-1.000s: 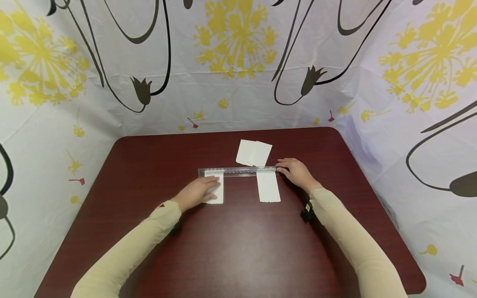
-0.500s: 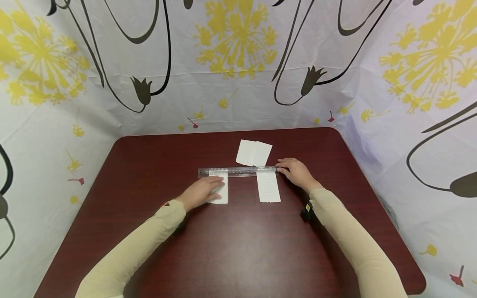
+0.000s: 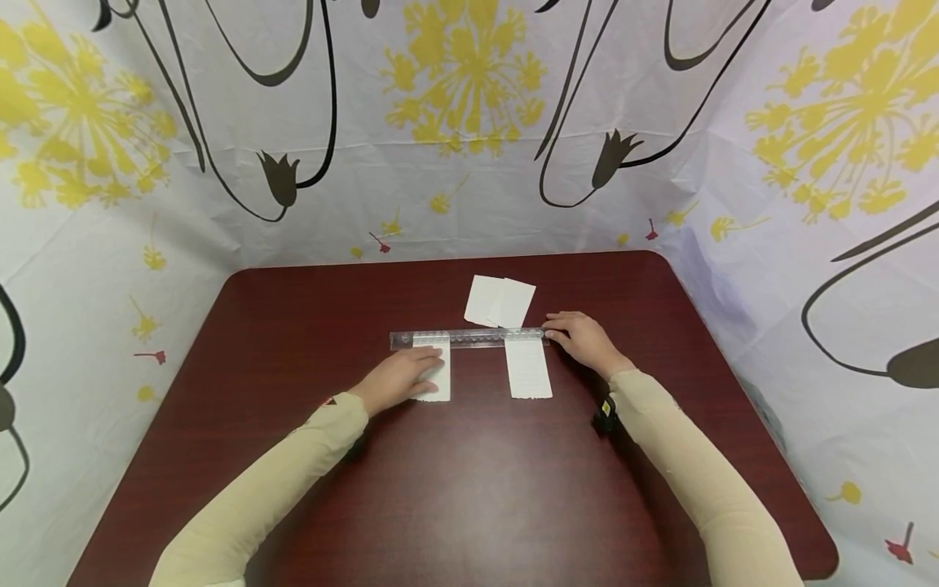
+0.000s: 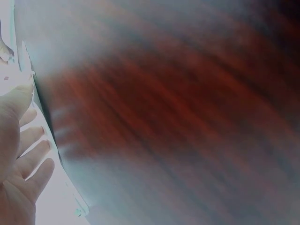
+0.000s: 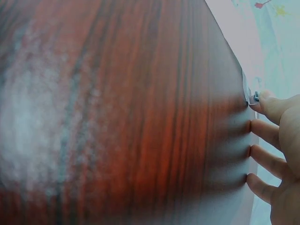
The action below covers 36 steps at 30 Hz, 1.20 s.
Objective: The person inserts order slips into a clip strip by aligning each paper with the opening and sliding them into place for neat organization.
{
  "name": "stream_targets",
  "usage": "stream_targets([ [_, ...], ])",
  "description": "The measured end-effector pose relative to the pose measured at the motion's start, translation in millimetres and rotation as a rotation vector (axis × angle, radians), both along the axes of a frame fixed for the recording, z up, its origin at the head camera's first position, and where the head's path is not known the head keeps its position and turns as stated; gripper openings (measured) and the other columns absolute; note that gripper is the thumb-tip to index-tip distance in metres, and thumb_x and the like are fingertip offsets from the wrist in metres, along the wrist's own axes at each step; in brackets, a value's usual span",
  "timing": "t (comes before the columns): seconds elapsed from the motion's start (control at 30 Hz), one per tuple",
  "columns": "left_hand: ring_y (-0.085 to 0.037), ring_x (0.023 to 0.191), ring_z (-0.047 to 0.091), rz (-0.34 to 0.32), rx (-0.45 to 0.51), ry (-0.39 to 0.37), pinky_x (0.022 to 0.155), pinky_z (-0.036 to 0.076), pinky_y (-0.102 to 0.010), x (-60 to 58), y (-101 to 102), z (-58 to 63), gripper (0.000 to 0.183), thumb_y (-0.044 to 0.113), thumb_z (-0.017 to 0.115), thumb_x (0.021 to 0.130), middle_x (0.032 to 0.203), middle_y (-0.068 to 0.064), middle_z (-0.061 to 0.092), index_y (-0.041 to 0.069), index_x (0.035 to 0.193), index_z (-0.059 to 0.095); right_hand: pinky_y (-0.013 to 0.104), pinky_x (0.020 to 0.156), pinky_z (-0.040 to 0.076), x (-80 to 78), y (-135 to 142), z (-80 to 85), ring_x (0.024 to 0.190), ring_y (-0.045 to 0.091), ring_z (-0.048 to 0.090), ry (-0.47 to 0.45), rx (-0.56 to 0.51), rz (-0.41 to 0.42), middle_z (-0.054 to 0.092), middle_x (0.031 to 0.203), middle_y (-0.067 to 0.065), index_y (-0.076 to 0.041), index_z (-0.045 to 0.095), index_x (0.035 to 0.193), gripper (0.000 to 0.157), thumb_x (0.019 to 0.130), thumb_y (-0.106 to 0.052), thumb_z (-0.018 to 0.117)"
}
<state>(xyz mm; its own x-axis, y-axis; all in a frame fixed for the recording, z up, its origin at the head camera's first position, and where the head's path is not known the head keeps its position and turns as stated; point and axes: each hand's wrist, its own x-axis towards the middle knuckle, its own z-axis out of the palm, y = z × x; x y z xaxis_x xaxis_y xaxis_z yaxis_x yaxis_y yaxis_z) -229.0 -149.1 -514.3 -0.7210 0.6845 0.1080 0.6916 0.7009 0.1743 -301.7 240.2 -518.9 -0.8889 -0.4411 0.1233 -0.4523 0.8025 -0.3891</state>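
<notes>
white paper strip (image 3: 442, 388) lies under the left hand (image 3: 396, 380)

Near the middle of the frame we see a clear ruler (image 3: 477, 338) lying across the upper ends of a left strip (image 3: 443, 377) and a right strip (image 3: 528, 368), both white. The left hand (image 3: 398, 378) rests on the left strip, fingers extended; the right hand (image 3: 585, 338) touches the ruler's right end. We make out faint lines on the right strip and its ragged lower edge. Just above the ruler, two sheets (image 3: 482, 299) overlap on the dark red worktop (image 3: 484, 481). Cream sleeves (image 3: 682, 440) enter from lower left and lower right, a black device (image 3: 605, 417) beside the right one. Pale cloth (image 3: 499, 200) with yellow flowers (image 3: 469, 73) fills the top and sides.
</notes>
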Motion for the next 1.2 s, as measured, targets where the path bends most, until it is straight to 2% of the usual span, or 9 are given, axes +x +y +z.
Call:
stream_targets([
  [0.53,-0.026,0.136,0.053,0.001,-0.017,-0.004,0.114,0.043,-0.04,-1.5,3.4,-1.6,0.051,0.039,0.066,0.094,0.146,-0.01,0.056,0.008,0.133,0.062,0.058,0.114,0.037,-3.2,0.8,-2.5,0.136,0.039,0.049,-0.002,-0.017,0.01,0.058,0.142,0.017,-0.008,0.066,0.129,0.033,0.098,-0.021,0.06],
  [0.93,-0.026,0.135,0.054,-0.033,-0.019,0.013,0.112,0.045,-0.04,-2.6,11.7,0.4,0.05,0.038,0.066,0.093,0.144,-0.011,0.058,0.007,0.132,0.062,0.056,0.115,0.037,-2.0,-1.3,-1.2,0.136,0.039,0.049,-0.011,-0.01,0.002,0.058,0.142,0.016,-0.009,0.067,0.128,0.033,0.098,-0.021,0.061],
  [1.2,-0.025,0.135,0.053,-0.037,-0.029,0.022,0.113,0.044,-0.039,-5.6,17.6,-2.5,0.05,0.039,0.066,0.094,0.145,-0.01,0.057,0.008,0.132,0.062,0.056,0.115,0.037,-1.3,-1.8,0.4,0.137,0.038,0.049,-0.019,-0.003,-0.012,0.058,0.142,0.016,-0.01,0.067,0.128,0.033,0.098,-0.021,0.061],
])
